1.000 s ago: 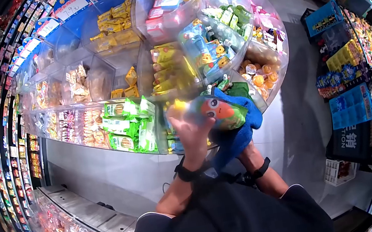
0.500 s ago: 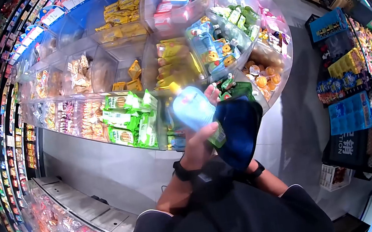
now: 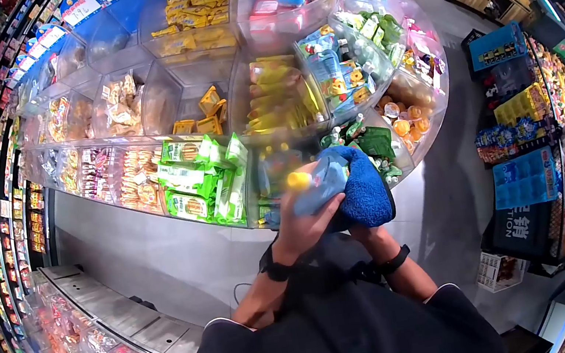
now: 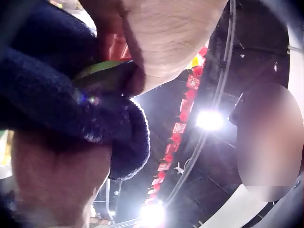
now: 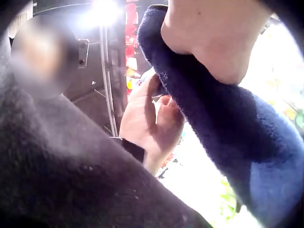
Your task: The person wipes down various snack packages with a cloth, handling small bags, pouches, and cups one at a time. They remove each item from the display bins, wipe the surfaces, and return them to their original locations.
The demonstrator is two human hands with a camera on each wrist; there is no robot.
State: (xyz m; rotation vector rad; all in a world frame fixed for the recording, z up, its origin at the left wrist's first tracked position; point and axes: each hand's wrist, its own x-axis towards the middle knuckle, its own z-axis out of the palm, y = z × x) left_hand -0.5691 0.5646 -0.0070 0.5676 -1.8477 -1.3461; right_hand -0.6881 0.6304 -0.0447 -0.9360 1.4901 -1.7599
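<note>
My left hand (image 3: 299,228) grips a light blue plastic bottle (image 3: 322,183) with a yellow cap (image 3: 299,180), which lies tilted with the cap toward the left. A blue towel cloth (image 3: 368,196) wraps the bottle's other end and side. Under and behind this cloth, my right hand (image 5: 213,40) holds it against the bottle; its fingers are mostly hidden in the head view. From the left wrist, the dark blue cloth shows between both hands, with a bit of green and red of the bottle beside the left thumb.
Just beyond the hands stands a clear divided display bin (image 3: 251,189) of packaged snacks, including green packets (image 3: 192,173) and yellow packets (image 3: 281,98). A low grey ledge (image 3: 126,315) is at left. Stocked racks (image 3: 515,137) stand to the right across the grey floor.
The bottle has turned: first its red and green face showed, then it stood with its cap away, now the cap points left. The cloth has swung round over its right side.
</note>
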